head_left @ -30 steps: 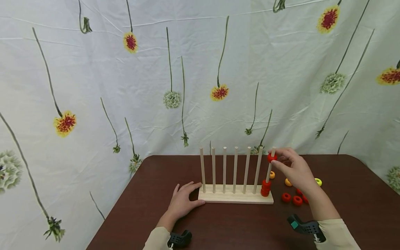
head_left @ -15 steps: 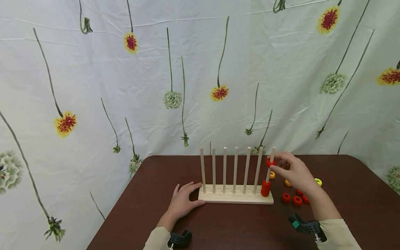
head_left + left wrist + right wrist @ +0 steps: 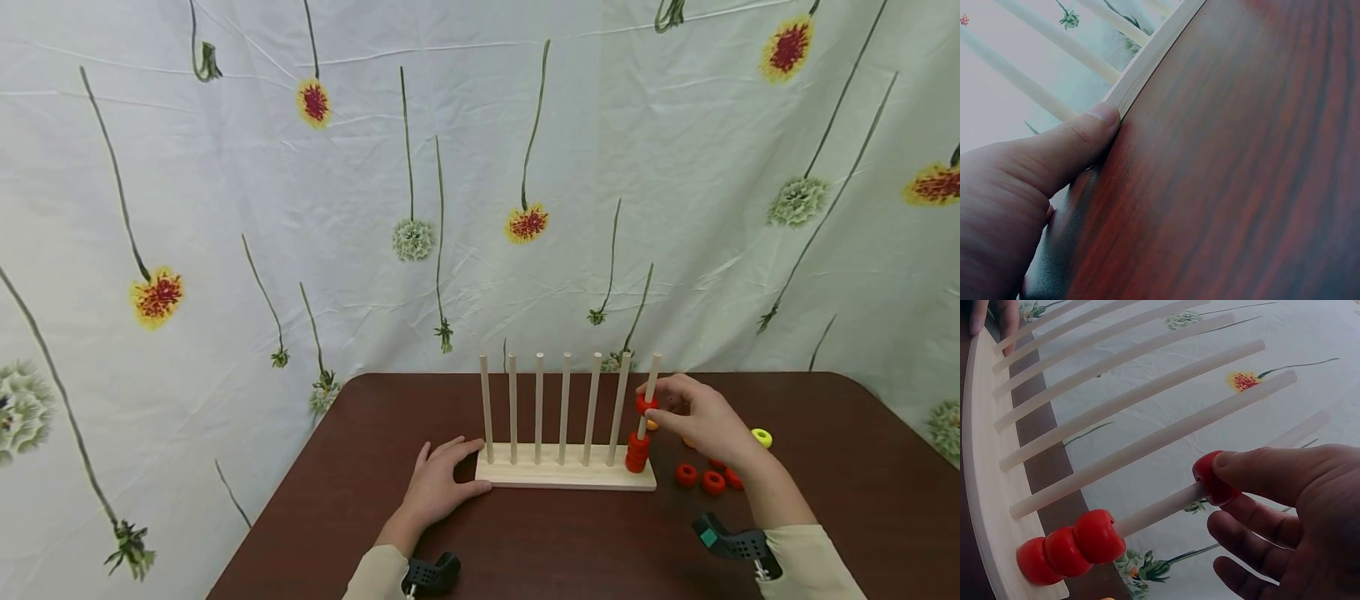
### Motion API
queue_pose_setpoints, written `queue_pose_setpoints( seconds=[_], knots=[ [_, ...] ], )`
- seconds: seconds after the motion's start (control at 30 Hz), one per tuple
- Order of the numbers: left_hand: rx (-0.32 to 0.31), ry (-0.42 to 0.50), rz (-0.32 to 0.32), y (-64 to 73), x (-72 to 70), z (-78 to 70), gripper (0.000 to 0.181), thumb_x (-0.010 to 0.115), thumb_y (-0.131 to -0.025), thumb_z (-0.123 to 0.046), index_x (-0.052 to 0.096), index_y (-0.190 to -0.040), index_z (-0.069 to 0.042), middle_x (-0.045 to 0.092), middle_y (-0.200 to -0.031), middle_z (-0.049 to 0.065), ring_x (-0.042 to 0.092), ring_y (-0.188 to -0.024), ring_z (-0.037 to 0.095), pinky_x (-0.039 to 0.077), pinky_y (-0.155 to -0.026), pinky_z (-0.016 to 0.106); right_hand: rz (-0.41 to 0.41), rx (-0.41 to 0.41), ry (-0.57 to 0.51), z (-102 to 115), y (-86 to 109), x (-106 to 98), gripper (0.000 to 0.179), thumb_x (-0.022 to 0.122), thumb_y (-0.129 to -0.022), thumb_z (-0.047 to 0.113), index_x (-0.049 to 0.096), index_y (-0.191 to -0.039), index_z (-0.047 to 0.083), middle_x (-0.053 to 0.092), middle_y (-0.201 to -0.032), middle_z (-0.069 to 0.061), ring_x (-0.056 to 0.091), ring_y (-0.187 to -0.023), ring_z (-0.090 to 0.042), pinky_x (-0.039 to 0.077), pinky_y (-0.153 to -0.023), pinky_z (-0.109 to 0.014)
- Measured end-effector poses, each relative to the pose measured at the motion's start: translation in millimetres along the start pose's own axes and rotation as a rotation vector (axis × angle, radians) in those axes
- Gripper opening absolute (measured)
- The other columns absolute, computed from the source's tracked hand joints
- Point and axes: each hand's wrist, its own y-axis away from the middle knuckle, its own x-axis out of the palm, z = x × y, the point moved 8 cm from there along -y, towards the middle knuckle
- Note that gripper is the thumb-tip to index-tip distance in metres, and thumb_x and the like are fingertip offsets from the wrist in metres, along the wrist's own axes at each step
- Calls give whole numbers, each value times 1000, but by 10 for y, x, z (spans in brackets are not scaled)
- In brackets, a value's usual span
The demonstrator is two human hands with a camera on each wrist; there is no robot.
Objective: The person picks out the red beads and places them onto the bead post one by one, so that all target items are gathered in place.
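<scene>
A pale wooden peg stand [image 3: 566, 475] with a row of upright pegs sits on the dark table. My left hand [image 3: 437, 487] holds its left end, the thumb [image 3: 1105, 115] against the front edge and the fingers towards the back corner. At the rightmost peg [image 3: 654, 371], my right hand [image 3: 705, 417] pinches a red bead [image 3: 1210, 475] between thumb and fingers. That bead is threaded on the peg, partway down. Below it, apart from it, three red beads [image 3: 1066, 550] are stacked at the peg's foot. The other pegs carry no beads.
Loose red beads [image 3: 713, 482] lie on the brown table [image 3: 570, 542] right of the stand. A yellow-green bead [image 3: 762, 437] lies beyond the right wrist, and orange beads [image 3: 652, 425] are partly hidden behind the right hand. A flowered cloth [image 3: 480, 167] hangs behind.
My right hand has slid the pinched red bead down the rightmost peg, from near its top to about mid-height. The left hand and the stand have stayed put.
</scene>
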Motion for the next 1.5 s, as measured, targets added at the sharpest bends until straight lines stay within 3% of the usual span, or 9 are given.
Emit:
queue_pose_setpoints(
  seconds=[0.27,0.57,1.5],
  knots=[
    [1,2,2,1,0,3,66,80,-82,-45,60,-141,-20,60,-143,5,44,-143,31,10,-121,70,36,5,-3,-27,-8,64,28,74,-91,19,70,-117,11,64,-98,-6,54,-74,-14,46,-59,-27],
    [2,3,1,5,0,5,67,80,-82,-45,60,-141,-20,60,-143,5,45,-143,32,10,-121,70,83,-27,2,-71,-10,142,23,73,-91,15,70,-114,10,65,-103,-6,58,-78,-13,50,-64,-26],
    [6,16,-4,4,-2,1,67,80,-82,-45,60,-141,-19,60,-143,4,45,-143,31,9,-121,69,194,4,-46,-201,-1,314,26,75,-89,13,69,-114,7,68,-102,-9,62,-85,-19,52,-70,-33]
  ],
)
